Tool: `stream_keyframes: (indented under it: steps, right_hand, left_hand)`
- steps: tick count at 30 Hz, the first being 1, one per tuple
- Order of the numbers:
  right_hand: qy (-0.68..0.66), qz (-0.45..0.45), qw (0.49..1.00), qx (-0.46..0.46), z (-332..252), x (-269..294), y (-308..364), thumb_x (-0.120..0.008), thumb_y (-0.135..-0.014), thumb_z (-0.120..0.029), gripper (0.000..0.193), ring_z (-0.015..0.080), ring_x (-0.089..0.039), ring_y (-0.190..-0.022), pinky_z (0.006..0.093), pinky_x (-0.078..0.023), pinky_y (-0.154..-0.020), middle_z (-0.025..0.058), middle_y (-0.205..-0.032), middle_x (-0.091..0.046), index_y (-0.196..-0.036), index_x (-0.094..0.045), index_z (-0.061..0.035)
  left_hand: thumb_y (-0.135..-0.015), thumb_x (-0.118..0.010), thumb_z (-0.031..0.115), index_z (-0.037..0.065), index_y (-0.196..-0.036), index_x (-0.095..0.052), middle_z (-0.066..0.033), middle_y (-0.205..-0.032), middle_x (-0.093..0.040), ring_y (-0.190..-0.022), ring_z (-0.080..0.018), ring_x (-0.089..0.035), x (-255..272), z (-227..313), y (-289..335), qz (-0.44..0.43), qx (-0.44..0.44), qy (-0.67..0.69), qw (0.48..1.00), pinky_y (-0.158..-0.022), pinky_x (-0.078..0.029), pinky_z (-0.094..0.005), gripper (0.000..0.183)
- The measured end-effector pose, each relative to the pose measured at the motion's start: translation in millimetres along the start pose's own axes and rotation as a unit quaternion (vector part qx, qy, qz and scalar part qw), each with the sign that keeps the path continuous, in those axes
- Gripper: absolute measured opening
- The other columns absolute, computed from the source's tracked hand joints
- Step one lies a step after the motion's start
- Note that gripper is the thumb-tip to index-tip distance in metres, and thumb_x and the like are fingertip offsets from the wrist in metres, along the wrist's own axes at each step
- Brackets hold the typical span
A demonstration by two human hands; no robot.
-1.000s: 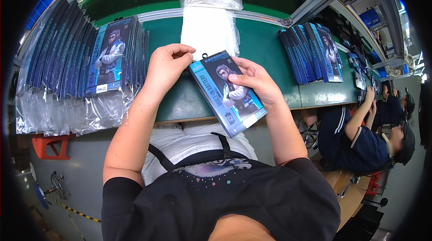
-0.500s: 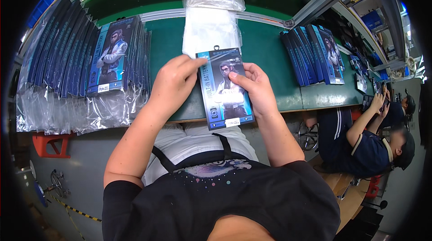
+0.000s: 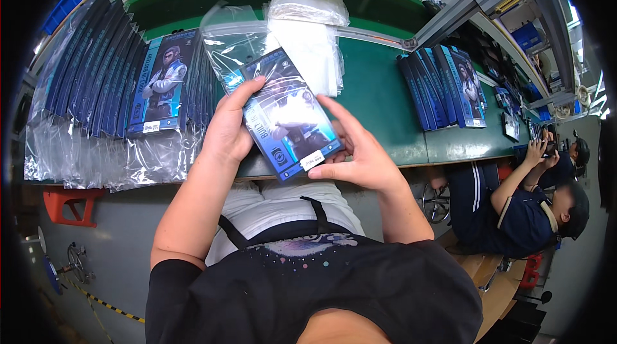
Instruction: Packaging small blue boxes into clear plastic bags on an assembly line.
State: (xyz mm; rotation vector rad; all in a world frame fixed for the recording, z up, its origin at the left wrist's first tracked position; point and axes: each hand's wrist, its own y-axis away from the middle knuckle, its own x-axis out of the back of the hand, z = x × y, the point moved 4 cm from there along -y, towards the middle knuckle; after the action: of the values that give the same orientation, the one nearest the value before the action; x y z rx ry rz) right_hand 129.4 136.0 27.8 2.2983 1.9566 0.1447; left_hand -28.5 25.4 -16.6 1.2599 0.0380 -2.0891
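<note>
A flat dark-blue battery box (image 3: 292,113) with a printed figure on its front is tilted in front of me, above the near edge of the bench. A clear plastic bag (image 3: 234,35) covers it and sticks out past its far end, up and to the left. My left hand (image 3: 232,127) is closed on the box's left edge, thumb on top. My right hand (image 3: 363,151) grips the lower right edge, its thumb near the white label and its other fingers partly hidden at the side.
Clear bags (image 3: 305,42) lie stacked at the back middle of the green bench (image 3: 379,93). Several bagged boxes (image 3: 96,74) stand in a row at left. More boxes (image 3: 450,87) stand at right. Beyond them sits a co-worker (image 3: 520,209). A red stool (image 3: 72,206) is below left.
The box has gone from bare and nearly upright to tilted left and inside a clear bag. My left hand now grips its left edge; my right hand has slid down to its lower corner.
</note>
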Motion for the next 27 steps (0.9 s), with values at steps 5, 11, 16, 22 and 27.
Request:
stream_keyframes:
  steps: [5, 11, 16, 22, 27]
  right_hand:
    - [0.267, 0.213, 0.893, 0.294, -17, 15, 1, -0.068, -0.080, -0.004, 0.073, 0.0250, -0.053, -0.117, 0.0317, -0.042, -0.096, 0.0171, -0.128, -0.052, -0.143, -0.030, -0.0031]
    - [0.106, 0.403, 0.783, 0.461, -49, 22, 43, -0.051, -0.084, 0.007, 0.013, 0.0157, -0.054, -0.069, 0.0263, -0.046, -0.064, 0.0096, -0.082, -0.058, -0.092, -0.057, -0.0008]
    - [0.323, 0.089, 0.856, 0.394, -37, -37, 16, -0.059, -0.078, 0.003, 0.015, 0.0243, -0.060, -0.071, 0.0318, -0.047, -0.064, 0.0116, -0.082, -0.061, -0.092, -0.061, 0.0017]
    - [0.299, 0.218, 0.817, 0.442, -42, -13, 20, -0.064, -0.080, -0.003, 0.024, 0.0245, -0.059, -0.084, 0.0330, -0.046, -0.077, 0.0109, -0.088, -0.062, -0.103, -0.061, 0.0031]
    - [0.169, 0.372, 0.864, 0.295, -21, 49, 6, -0.062, -0.086, -0.009, 0.013, 0.0159, -0.056, -0.081, 0.0270, -0.044, -0.075, 0.0071, -0.089, -0.063, -0.093, -0.066, 0.0015]
  left_hand:
    - [-0.090, -0.061, 0.019, -0.007, -0.115, -0.054, -0.0158, -0.112, -0.061, -0.101, -0.0230, -0.062, -55, -45, 44, -0.164, 0.080, -0.095, 0.979, -0.087, -0.053, -0.0349, 0.037]
    - [-0.093, -0.057, 0.031, -0.007, -0.115, -0.056, -0.0154, -0.114, -0.060, -0.105, -0.0228, -0.060, -57, -33, 51, -0.233, 0.085, -0.238, 0.939, -0.093, -0.049, -0.0361, 0.044]
    - [-0.092, -0.057, 0.026, 0.000, -0.131, -0.046, -0.0081, -0.107, -0.061, -0.089, -0.0110, -0.059, -54, -50, 54, -0.119, 0.211, -0.056, 0.969, -0.073, -0.050, -0.0302, 0.049]
    - [-0.076, -0.051, -0.001, -0.004, -0.133, -0.043, -0.0149, -0.113, -0.061, -0.101, -0.0199, -0.060, -17, -27, 43, -0.169, 0.093, -0.045, 0.980, -0.087, -0.049, -0.0329, 0.058]
    - [-0.059, -0.046, -0.007, -0.008, -0.128, -0.046, -0.0175, -0.114, -0.060, -0.105, -0.0239, -0.059, -14, 9, 64, -0.062, -0.012, -0.166, 0.984, -0.092, -0.046, -0.0316, 0.070]
